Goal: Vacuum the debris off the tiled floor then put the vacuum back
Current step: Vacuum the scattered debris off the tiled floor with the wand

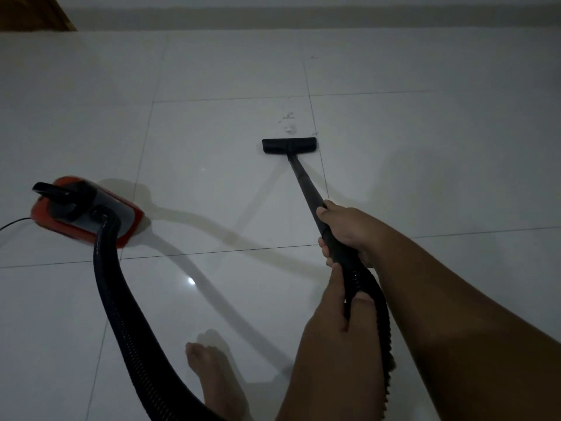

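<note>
Nearest: left hand [343,302] clenched around ribbed hose [364,281] where it joins the wand. Just ahead, right hand [349,232] gripping wand [306,189] higher up. Black floor head [289,145] flat on tiled floor [212,132], just short of pale debris [288,124]; a few darker specks [313,57] farther off toward the wall. Red vacuum body [85,211] parked to the left, well apart, hose looping back past a bare foot [212,372].

Best handled by pushing the head straight forward over the crumbs, slowly, keeping it flush with the tile. Worth a second pass along the grout line, then a reach to the far specks. Mind hose slack by the foot. Likely early in the task.
</note>
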